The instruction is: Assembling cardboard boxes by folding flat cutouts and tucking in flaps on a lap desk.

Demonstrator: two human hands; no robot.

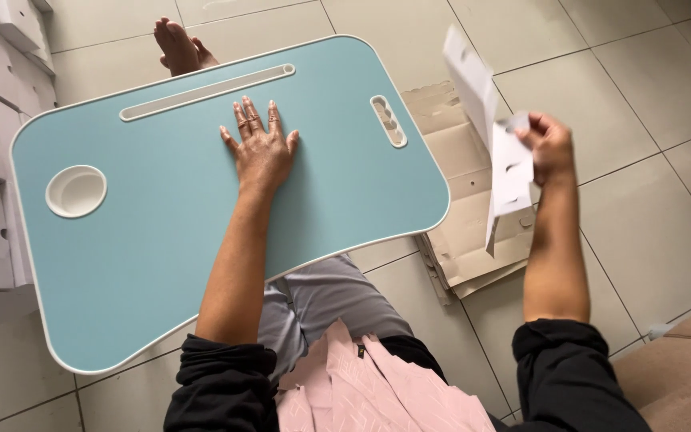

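Right hand (549, 148) is up off the floor at the right, fingers pinched on a flat white cardboard piece (509, 172) w/ die-cut slots, thin and stiff, part-folded, hanging below and rising above the grip. Left hand (261, 152) lies flat, fingers spread, gripping nothing, on the light blue counter (161, 240): smooth matte top, rounded corners, white edge, round white cup recess (76, 191) at left, long groove (205, 92) just past the fingertips. Beyond the right forearm, brown corrugated cardboard sheets (461, 200) lie on the pale tiled floor (641, 72). Bare foot (179, 46) shows past the counter's far edge.
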